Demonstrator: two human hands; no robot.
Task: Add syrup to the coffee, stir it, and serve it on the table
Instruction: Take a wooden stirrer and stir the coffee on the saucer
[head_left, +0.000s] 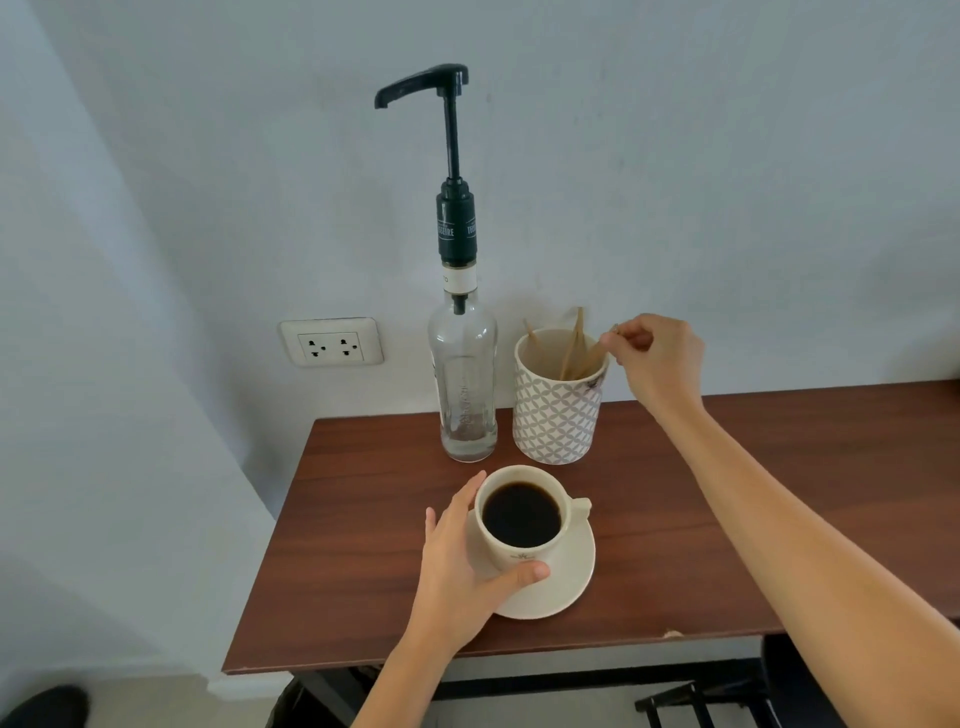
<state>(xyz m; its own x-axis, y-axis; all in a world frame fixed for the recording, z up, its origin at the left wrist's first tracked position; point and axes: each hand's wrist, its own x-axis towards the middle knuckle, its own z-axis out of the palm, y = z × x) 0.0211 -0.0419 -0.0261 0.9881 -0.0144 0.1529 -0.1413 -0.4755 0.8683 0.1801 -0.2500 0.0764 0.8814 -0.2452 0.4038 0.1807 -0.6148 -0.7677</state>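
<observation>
A cream cup (563, 525) full of black coffee sits on a cream saucer (571, 582) near the front of the brown table (675, 545). My left hand (457, 561) wraps around the cup's left side, thumb on its front. Behind it stands a clear glass syrup bottle (462, 384) with a tall black pump, nearly empty. To its right is a patterned grey-and-white holder (556, 410) with several wooden stir sticks (576, 348). My right hand (657, 358) pinches the top of one stick at the holder's right rim.
The table stands against a pale wall with a white double socket (332, 341) left of the bottle. The table's left edge drops to the floor, where a dark shoe (41, 706) shows. A black frame (701, 701) sits under the table at right.
</observation>
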